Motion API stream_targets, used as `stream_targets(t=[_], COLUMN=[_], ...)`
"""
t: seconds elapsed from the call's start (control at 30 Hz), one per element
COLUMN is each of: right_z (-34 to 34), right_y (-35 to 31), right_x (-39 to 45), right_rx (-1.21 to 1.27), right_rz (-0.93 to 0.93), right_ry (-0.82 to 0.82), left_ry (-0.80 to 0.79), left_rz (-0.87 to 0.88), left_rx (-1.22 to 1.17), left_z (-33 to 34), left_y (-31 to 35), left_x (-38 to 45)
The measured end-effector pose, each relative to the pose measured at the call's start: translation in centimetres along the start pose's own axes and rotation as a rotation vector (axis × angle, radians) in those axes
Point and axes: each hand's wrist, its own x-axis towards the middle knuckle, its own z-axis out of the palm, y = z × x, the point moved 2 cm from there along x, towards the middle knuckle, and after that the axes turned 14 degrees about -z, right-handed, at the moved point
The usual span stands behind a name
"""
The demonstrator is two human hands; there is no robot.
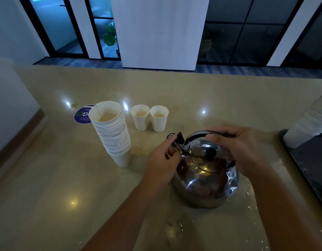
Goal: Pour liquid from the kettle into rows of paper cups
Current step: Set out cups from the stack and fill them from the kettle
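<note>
A shiny steel kettle (203,182) stands on the beige counter (57,187), its lid knob on top. My right hand (236,147) grips the kettle's black arched handle from above. My left hand (162,162) pinches the spout's cap lever at the kettle's upper left. Beyond the kettle stand two single white paper cups (140,122) (158,123), side by side, each holding pale liquid. To their left a tall leaning stack of paper cups (113,136) has pale liquid in its top cup.
A round blue sticker (82,115) lies behind the stack. Another tall stack of white cups (308,122) stands at the right edge on a dark tray (312,167). Droplets wet the counter around the kettle. Windows and a white pillar lie past the counter's far edge.
</note>
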Motion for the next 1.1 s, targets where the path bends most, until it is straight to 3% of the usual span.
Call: stream_targets(t=[0.37,0.57,0.7,0.8,0.97,1.1], right_z=[-0.1,-0.5,2.1,4.8,10.5,14.3], right_y=[0.3,-0.8,-2.4,-3.1,-4.1,-4.4], right_x=[-1.9,-1.4,-0.8,-0.5,-0.5,-0.1], right_rx=[-0.110,-0.532,-0.565,-0.518,-0.415,-0.448], right_rz=[-0.072,-0.202,-0.424,-0.522,-0.580,-0.702], right_ry=[-0.086,-0.141,0.005,0.027,-0.157,-0.208], left_ry=[0.029,0.592,0.812,0.917,0.857,0.806], left_rz=[0.061,0.425,0.563,0.578,0.399,0.351], left_rx=[0.025,-0.151,-0.113,-0.111,-0.098,-0.040], left_z=[0.4,-3.4,-6.5,-8.7,-10.7,-11.1], left_y=[-1.5,-2.8,-2.5,-2.2,-2.5,-2.7], left_x=[-1.5,-4.7,-4.8,-4.2,-1.3,0.8])
